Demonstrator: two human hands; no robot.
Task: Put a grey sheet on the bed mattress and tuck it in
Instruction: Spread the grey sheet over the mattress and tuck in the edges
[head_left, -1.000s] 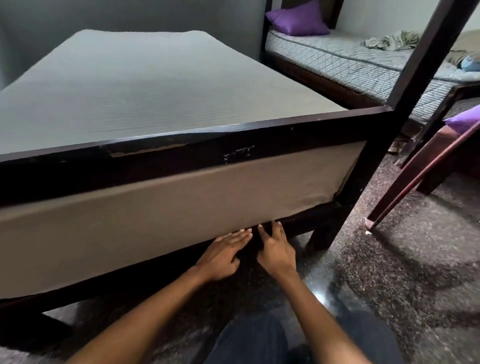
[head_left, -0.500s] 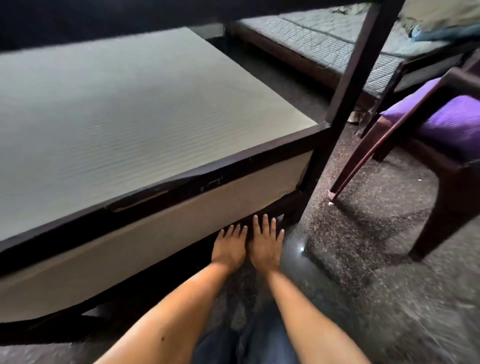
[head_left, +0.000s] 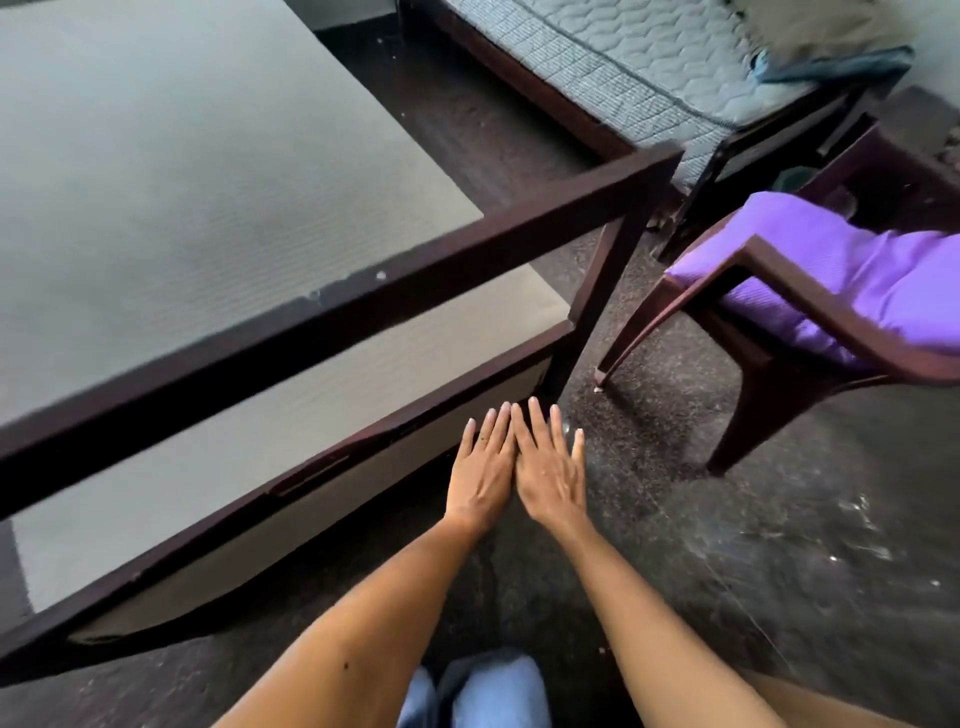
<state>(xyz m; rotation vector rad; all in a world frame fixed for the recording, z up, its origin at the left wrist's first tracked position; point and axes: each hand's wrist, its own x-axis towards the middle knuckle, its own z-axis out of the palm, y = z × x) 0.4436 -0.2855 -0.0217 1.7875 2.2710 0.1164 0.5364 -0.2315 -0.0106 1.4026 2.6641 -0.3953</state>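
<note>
Bedroom: two beds (head_left: 208, 182), cushioned chair (head_left: 810, 291)

Sheet (head_left: 182, 171) lies on mattress; chair (head_left: 810, 312) right of bed frame (head_left: 363, 301).

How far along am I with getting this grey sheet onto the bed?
Done: the grey sheet covers the mattress top smoothly, and at the foot end it runs down behind the lower rail. In hand: left hand and right hand, fingers straight, lie side by side at that rail near the corner, seemingly finishing the tuck. Left: the other sides are out of view, so I can't confirm them.
</note>
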